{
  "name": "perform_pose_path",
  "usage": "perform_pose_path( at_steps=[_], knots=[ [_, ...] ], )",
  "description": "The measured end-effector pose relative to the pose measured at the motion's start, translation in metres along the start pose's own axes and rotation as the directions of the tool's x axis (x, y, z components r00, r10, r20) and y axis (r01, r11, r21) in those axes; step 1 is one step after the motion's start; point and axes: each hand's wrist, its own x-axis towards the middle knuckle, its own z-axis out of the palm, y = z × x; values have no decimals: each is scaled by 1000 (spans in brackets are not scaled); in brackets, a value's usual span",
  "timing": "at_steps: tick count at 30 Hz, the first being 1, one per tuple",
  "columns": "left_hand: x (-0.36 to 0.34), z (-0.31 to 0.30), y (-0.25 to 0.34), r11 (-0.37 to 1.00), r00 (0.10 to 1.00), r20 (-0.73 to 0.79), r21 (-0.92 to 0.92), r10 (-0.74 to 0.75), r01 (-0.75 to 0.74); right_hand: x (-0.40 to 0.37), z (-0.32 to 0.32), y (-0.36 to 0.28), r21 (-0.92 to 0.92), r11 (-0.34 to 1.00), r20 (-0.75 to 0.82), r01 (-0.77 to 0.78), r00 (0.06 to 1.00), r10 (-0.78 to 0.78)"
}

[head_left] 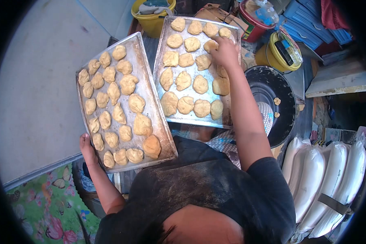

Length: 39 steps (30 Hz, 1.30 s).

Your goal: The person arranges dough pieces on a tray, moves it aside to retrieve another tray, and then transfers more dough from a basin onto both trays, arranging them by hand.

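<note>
At the left, a metal baking tray (149, 83) carries rows of pale dough pieces (136, 103) and slants towards my body. My left hand (87, 147) holds this tray by its lower left edge; the tray hides part of the fingers. Beyond it lies a second metal baking tray (191, 120), also covered with rounded dough pieces. Over the far right of that tray, my right hand (225, 52) has its fingers closed round one dough piece (210, 46). My right forearm covers part of the tray's right edge.
To the right stands a black basin (286, 122) with dough scraps on its wall. Yellow buckets (268, 55) and a red bucket (252, 24) are around the far side. Packed white bags (309, 175) lie at the lower right. A large pale board (40, 81) is at the left.
</note>
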Motion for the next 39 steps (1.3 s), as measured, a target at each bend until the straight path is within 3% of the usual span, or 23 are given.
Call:
perform_pose_path(
  at_steps=[1,3,5,9,13,16,18,19,21,23,25,30,33,35,37,39],
  knots=[
    [1,0,0,1000,1000,22,-6,7,-7,6,1,-4,-128,991,-19,49,998,-52],
    [-1,3,3,1000,1000,17,-6,11,-11,18,10,-17,-96,992,9,83,997,-83],
    [-4,6,4,1000,1000,4,-7,14,-14,25,26,-22,-107,977,151,186,974,-169],
    [-3,4,4,999,1000,-4,-49,-1,1,32,28,-33,-94,983,168,155,976,-138],
    [-2,4,1,998,1000,1,-70,-9,9,29,30,-31,-31,990,158,136,979,-129],
    [-4,6,1,999,1000,7,-44,-4,4,31,29,-38,17,986,32,163,986,-163],
    [-3,5,-1,1000,1000,-1,-15,1,-1,34,29,-53,75,946,71,316,944,-321],
    [-2,5,0,1000,1000,-8,15,9,-9,34,25,-60,76,946,68,315,945,-320],
    [-4,8,4,1000,999,-31,9,9,-8,30,17,-73,19,931,363,364,865,-345],
    [-6,8,5,1000,998,-58,0,2,-2,18,10,-79,23,932,421,360,842,-336],
    [-4,5,0,1000,1000,-11,-7,15,-15,8,5,-82,-144,938,525,315,828,-197],
    [-6,12,5,1000,1000,-9,-18,15,-15,1,5,-85,-106,951,420,289,880,-220],
    [-7,11,5,999,1000,8,-46,9,-8,-1,22,-95,-61,933,351,354,883,-312],
    [-2,4,-3,1000,1000,1,-9,27,-27,1,29,-96,45,947,335,318,888,-314],
    [-4,7,3,999,999,-13,-6,35,-36,4,22,-89,93,953,339,289,891,-303],
    [-5,8,5,999,999,-23,-4,37,-37,15,20,-74,93,982,195,165,964,-180]
  ],
)
